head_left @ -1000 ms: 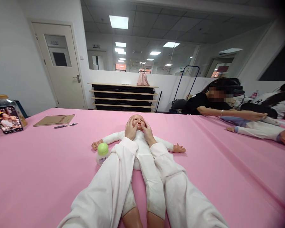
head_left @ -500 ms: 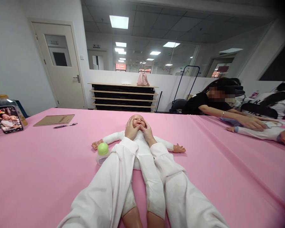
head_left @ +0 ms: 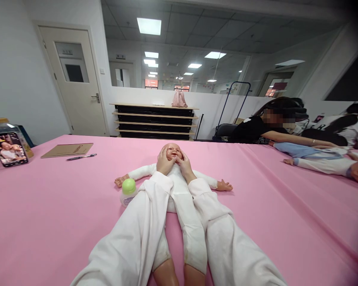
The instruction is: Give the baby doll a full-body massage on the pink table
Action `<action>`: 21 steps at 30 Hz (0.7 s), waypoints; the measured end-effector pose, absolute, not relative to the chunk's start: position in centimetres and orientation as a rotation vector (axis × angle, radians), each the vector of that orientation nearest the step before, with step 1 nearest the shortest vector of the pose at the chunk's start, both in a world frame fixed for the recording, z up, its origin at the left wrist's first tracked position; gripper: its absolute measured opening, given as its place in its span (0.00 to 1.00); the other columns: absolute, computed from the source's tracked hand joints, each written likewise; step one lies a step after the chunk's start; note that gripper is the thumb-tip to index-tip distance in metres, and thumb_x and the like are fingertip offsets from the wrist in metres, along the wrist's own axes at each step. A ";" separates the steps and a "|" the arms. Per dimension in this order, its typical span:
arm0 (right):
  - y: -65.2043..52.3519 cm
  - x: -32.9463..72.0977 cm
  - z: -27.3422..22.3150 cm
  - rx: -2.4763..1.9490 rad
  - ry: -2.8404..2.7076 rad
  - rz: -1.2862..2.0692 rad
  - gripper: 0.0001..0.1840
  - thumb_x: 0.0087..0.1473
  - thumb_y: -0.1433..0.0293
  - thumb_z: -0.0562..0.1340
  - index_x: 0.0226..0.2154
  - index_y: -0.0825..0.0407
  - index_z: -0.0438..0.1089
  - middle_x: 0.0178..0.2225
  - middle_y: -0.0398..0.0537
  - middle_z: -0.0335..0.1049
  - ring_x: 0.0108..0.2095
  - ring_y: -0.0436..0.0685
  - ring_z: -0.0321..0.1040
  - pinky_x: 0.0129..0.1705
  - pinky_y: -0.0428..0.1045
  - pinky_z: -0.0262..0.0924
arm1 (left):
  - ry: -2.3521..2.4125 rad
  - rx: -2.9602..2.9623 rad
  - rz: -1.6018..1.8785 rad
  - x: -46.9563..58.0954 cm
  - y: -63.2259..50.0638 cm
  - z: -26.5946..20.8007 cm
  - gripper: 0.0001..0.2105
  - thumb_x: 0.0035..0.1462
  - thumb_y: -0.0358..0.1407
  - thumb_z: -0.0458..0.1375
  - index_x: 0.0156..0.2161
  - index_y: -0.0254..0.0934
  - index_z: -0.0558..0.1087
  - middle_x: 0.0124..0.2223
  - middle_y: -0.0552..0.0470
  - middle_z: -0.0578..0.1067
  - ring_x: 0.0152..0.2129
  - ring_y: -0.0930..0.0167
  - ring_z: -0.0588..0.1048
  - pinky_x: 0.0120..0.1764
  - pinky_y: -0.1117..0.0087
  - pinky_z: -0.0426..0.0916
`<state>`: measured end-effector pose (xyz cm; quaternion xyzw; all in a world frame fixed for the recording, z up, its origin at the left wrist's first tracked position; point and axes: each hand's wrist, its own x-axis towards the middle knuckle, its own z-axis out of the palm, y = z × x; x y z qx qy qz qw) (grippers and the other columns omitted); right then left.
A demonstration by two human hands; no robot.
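A baby doll (head_left: pixel 181 206) with a soft white body lies on its back, head away from me and legs toward me. My left hand (head_left: pixel 165 162) is wrapped round one side of its face, and my right hand (head_left: pixel 185 165) round the other. Both thumbs rest by the mouth and chin, while the fingers curve along the cheeks. Partly behind my left sleeve stands a small bottle with a green cap (head_left: pixel 129 186), near one doll hand. The doll's arms stretch out sideways on the pink cloth (head_left: pixel 86 206).
At the left are a propped phone (head_left: pixel 8 149), a drink bottle (head_left: pixel 1 120), a brown notebook (head_left: pixel 68 149) and a pen (head_left: pixel 81 157). Across the table to the right, a co-worker (head_left: pixel 256 129) leans over another doll (head_left: pixel 325 165). Behind stands a low shelf (head_left: pixel 155 115).
My hands and the doll look the same. The co-worker's arm has reached farther right, and more blue cloth shows on the other doll.
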<state>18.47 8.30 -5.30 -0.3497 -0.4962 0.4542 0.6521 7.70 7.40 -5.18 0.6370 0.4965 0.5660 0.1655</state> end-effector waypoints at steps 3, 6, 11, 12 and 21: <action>8.5 18.5 -5.5 -0.791 -1.128 1.023 0.38 0.36 0.67 0.64 0.53 0.56 0.58 0.55 0.54 0.57 0.53 0.59 0.59 0.52 0.52 0.59 | 1.402 1.805 1.626 7.7 7.6 -5.3 0.29 0.48 0.34 0.58 0.56 0.34 0.57 0.59 0.44 0.57 0.57 0.64 0.53 0.59 0.63 0.47; 9.1 18.6 -5.9 -0.778 -1.126 1.043 0.36 0.39 0.64 0.62 0.53 0.54 0.58 0.56 0.53 0.56 0.53 0.59 0.59 0.53 0.53 0.58 | 1.382 1.763 1.645 7.7 7.9 -5.4 0.24 0.52 0.31 0.54 0.55 0.35 0.60 0.59 0.46 0.58 0.57 0.66 0.55 0.59 0.64 0.48; 10.1 18.9 -6.6 -0.783 -1.133 1.023 0.33 0.42 0.61 0.61 0.52 0.52 0.59 0.56 0.51 0.56 0.55 0.58 0.56 0.55 0.55 0.55 | 1.376 1.723 1.657 7.8 8.5 -5.7 0.18 0.57 0.34 0.48 0.54 0.35 0.63 0.58 0.47 0.60 0.57 0.67 0.55 0.59 0.64 0.48; 10.2 18.9 -6.7 -0.780 -1.138 1.018 0.33 0.42 0.61 0.61 0.52 0.52 0.60 0.56 0.51 0.56 0.55 0.58 0.56 0.55 0.55 0.54 | 1.377 1.721 1.660 7.8 8.6 -5.7 0.18 0.58 0.34 0.47 0.54 0.35 0.63 0.58 0.47 0.60 0.57 0.67 0.55 0.59 0.64 0.48; 9.5 18.8 -6.6 -0.787 -1.167 0.998 0.35 0.42 0.58 0.62 0.53 0.52 0.58 0.56 0.51 0.56 0.54 0.57 0.58 0.55 0.54 0.54 | 1.382 1.713 1.675 7.8 8.4 -5.6 0.19 0.61 0.34 0.40 0.54 0.35 0.62 0.59 0.48 0.59 0.57 0.71 0.56 0.59 0.67 0.48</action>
